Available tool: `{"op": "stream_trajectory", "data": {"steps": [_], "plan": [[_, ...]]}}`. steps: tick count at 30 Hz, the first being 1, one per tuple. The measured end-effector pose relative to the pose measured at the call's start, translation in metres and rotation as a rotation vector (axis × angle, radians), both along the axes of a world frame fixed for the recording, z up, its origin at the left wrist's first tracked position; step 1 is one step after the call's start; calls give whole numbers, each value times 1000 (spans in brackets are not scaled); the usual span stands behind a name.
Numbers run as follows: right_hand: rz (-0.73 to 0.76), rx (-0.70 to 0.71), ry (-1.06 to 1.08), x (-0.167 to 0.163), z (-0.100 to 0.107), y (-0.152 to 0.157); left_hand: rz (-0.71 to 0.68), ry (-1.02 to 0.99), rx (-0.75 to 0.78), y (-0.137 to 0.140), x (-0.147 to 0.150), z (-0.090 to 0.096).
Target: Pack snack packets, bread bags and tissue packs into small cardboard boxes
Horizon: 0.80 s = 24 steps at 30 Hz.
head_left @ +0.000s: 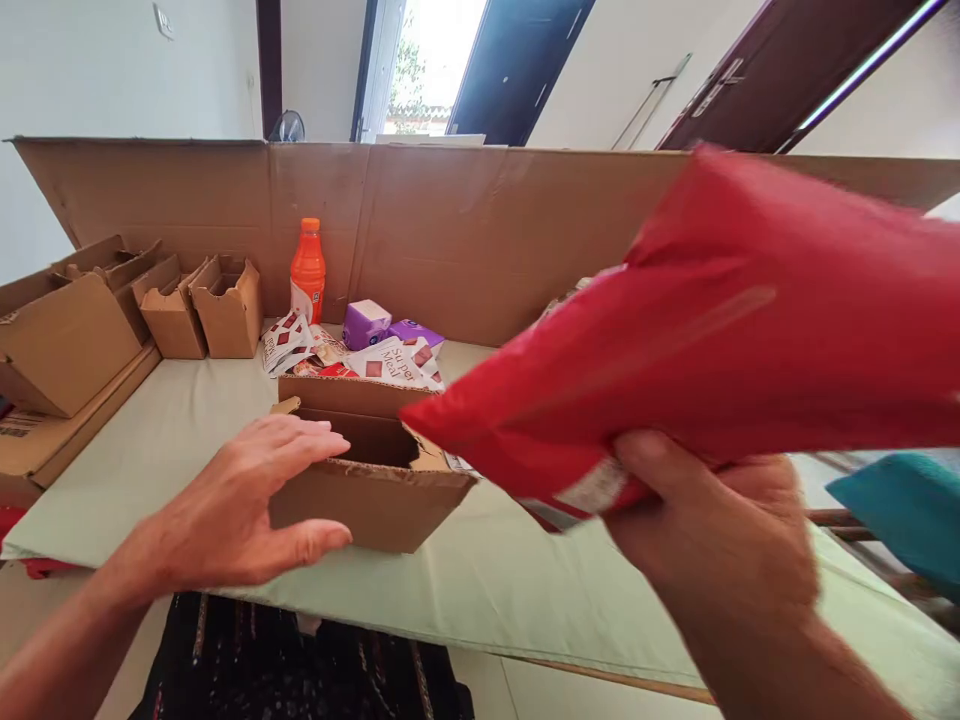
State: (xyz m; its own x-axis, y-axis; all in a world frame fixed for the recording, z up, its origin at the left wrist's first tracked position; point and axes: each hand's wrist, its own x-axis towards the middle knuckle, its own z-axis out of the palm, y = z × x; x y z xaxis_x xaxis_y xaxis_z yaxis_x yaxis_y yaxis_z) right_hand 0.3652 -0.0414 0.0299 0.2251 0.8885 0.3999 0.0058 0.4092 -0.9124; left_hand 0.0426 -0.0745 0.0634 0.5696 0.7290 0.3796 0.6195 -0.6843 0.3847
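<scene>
My right hand (712,530) grips a large red plastic packet (720,320) by its lower edge, thumb on the near side. The packet is tilted, and one corner points down to the left, overlapping the right rim of an open cardboard box (360,505). That box stands near the table's front edge; its inside looks dark and I cannot make out what is in it. Just left of the box, my left hand (255,500) has its fingers stretched out and thumb apart, with nothing in it.
Behind the box lie white and red packets (390,362) and purple cartons (367,324), beside an orange bottle (308,270). Small open cardboard boxes (172,315) stand at left. A tall cardboard panel (435,235) runs along the back of the pale green table (495,590). A teal item (907,515) is at right.
</scene>
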Motion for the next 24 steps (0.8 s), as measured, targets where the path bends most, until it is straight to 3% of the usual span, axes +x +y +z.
{"op": "stream_trajectory", "data": {"steps": [3, 7, 11, 15, 20, 24], "plan": [[19, 58, -22, -35, 2, 25, -25, 339, -12, 22, 8, 0], [310, -43, -578, -54, 11, 43, 110, 588, 84, 18, 12, -17], [410, -45, -1091, -50, 37, 45, 165, 557, 152, 3, 10, -28], [464, 2, -1383, -59, 60, 48, 216, 495, 169, 2, 11, -32], [667, -53, -1609, -82, 53, 62, 274, 461, 232, 5, 8, -36], [775, -34, -1589, -79, 44, 64, 300, 452, 262, 6, 4, -38]]}}
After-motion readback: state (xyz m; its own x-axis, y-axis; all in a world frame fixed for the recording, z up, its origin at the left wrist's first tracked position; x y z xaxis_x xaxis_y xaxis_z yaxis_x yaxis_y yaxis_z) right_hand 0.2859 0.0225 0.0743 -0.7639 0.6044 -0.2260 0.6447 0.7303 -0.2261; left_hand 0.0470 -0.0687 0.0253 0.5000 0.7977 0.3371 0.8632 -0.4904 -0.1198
